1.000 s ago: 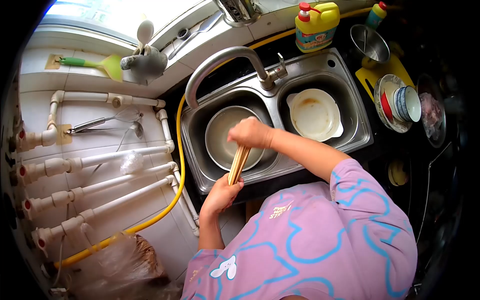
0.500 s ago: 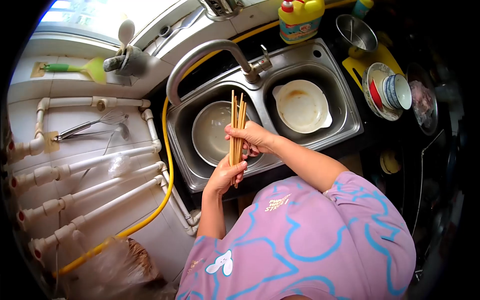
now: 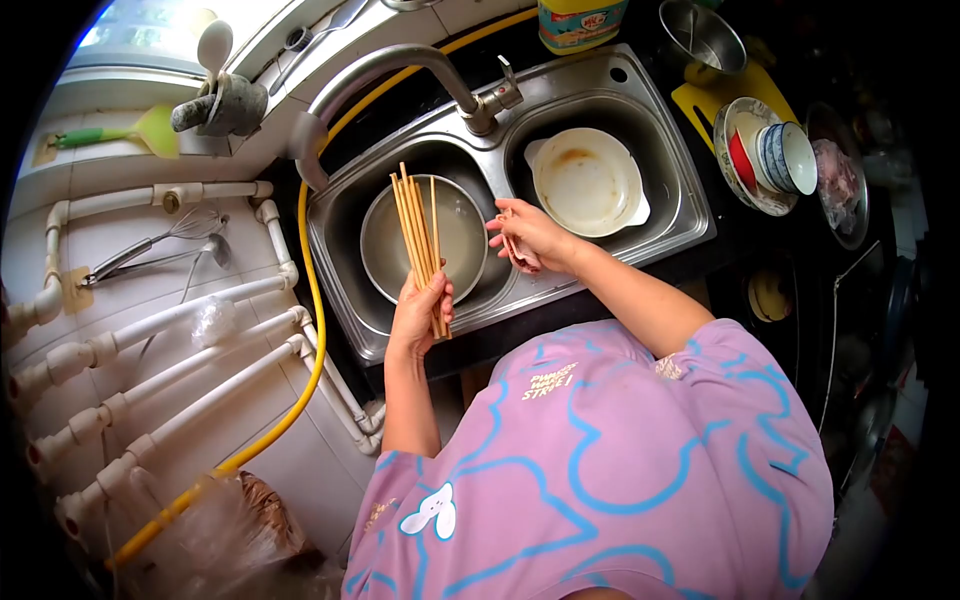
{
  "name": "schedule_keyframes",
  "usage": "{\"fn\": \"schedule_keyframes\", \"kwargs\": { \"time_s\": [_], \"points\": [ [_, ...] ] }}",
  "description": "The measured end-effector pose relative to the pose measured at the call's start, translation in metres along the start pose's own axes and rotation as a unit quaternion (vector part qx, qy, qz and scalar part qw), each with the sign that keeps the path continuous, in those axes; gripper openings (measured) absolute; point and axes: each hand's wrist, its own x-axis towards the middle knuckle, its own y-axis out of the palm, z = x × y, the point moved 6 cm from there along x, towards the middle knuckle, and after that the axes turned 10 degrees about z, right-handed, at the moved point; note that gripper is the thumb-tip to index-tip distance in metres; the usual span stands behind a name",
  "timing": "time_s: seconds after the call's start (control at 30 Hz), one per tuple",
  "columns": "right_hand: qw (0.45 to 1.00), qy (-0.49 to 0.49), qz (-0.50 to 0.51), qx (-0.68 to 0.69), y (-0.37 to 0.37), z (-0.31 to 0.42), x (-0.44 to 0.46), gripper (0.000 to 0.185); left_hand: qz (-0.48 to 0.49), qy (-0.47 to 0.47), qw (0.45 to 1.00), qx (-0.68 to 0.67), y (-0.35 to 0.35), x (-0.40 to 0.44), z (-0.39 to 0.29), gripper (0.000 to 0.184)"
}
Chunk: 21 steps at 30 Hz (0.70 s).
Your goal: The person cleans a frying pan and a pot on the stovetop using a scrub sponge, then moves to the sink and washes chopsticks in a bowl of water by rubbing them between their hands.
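My left hand [image 3: 422,307] is wrapped round the lower part of a bundle of wooden chopsticks [image 3: 412,212]. Their upper ends fan out slightly over the left sink basin, and one stick stands apart from the others. To the right, over the divider between the basins, my right hand [image 3: 540,238] is curled around a crumpled pinkish-brown cloth [image 3: 520,258]; its fingers are away from the chopsticks. Beneath the chopsticks, a round metal bowl [image 3: 466,222] with cloudy water sits in the left basin. A white two-handled pot [image 3: 588,190] with brown stains lies in the right basin.
A curved faucet [image 3: 400,56] rises behind the double sink [image 3: 690,215]. On the right are a yellow cutting board [image 3: 700,105], a metal pot [image 3: 705,40], stacked bowls [image 3: 797,160] and a plate. White pipes [image 3: 220,285] and a yellow hose [image 3: 318,320] run along the left.
My right hand has moved off the chopsticks to the right, with the cloth in it. My left hand still holds the bundle, which now leans left and fans out. The view has shifted slightly.
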Motion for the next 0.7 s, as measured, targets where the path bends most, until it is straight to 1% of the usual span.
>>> {"fn": "schedule_keyframes", "kwargs": {
  "time_s": [0.07,0.1,0.13,0.17,0.23,0.27,0.3,0.33,0.37,0.4,0.43,0.47,0.5,0.53,0.57,0.6,0.63,0.7],
  "points": [
    [1.000,0.011,-0.010,0.012,0.002,0.006,0.000,0.049,-0.004,-0.001,1.000,0.010,-0.001,0.003,-0.001,0.031],
    [0.992,-0.015,-0.028,0.121,0.001,0.007,0.006,0.050,-0.012,0.011,0.999,0.032,0.004,0.005,-0.002,0.032],
    [0.972,-0.040,-0.046,0.228,0.001,0.006,0.011,0.051,-0.020,0.023,0.998,0.054,0.008,0.007,-0.003,0.033],
    [0.972,-0.040,-0.045,0.228,0.002,0.006,0.014,0.051,-0.021,0.024,0.998,0.055,0.012,0.011,-0.001,0.033],
    [0.972,-0.058,0.009,0.229,0.023,0.022,0.012,0.038,-0.084,0.039,0.988,0.121,0.014,0.017,-0.002,0.029],
    [0.973,-0.105,-0.092,0.186,0.033,0.029,0.003,0.026,-0.091,0.039,0.991,0.095,0.018,0.017,-0.001,0.028],
    [0.973,-0.105,-0.091,0.184,0.048,0.032,0.002,0.026,-0.091,0.040,0.991,0.094,0.022,0.017,-0.004,0.028],
    [0.976,-0.195,-0.036,0.088,0.064,0.047,0.002,0.023,-0.098,0.021,0.991,0.094,0.025,0.015,-0.003,0.024],
    [0.959,-0.281,0.018,-0.010,0.079,0.059,-0.003,0.020,-0.105,0.001,0.990,0.094,0.028,0.012,-0.003,0.020],
    [0.959,-0.281,0.018,-0.009,0.085,0.059,-0.004,0.020,-0.104,0.001,0.990,0.094,0.034,0.007,-0.010,0.020],
    [0.837,-0.436,0.044,-0.326,0.111,0.073,-0.020,0.017,-0.081,-0.034,0.990,0.111,0.042,0.002,-0.015,0.016],
    [0.599,-0.531,0.063,-0.597,0.139,0.067,-0.035,0.016,-0.059,-0.070,0.987,0.129,0.047,-0.004,-0.015,0.012],
    [0.599,-0.533,0.061,-0.595,0.138,0.066,-0.035,0.016,-0.058,-0.070,0.987,0.133,0.046,-0.008,-0.010,0.012],
    [0.574,-0.517,0.104,-0.627,0.140,0.059,-0.033,0.015,-0.065,-0.030,0.978,0.195,0.044,-0.011,-0.009,0.013],
    [0.546,-0.500,0.148,-0.656,0.140,0.052,-0.029,0.018,-0.072,0.011,0.964,0.255,0.042,-0.016,-0.010,0.016],
    [0.503,-0.546,0.125,-0.658,0.135,0.057,-0.027,0.027,-0.049,-0.046,0.953,0.295,0.038,-0.020,-0.003,0.016],
    [0.504,-0.546,0.124,-0.658,0.125,0.063,-0.021,0.027,-0.049,-0.048,0.953,0.296,0.041,-0.024,-0.004,0.016],
    [0.468,-0.444,0.125,-0.754,0.105,0.065,0.000,0.025,-0.060,-0.008,0.946,0.320,0.051,-0.037,-0.012,0.022]
  ]
}}
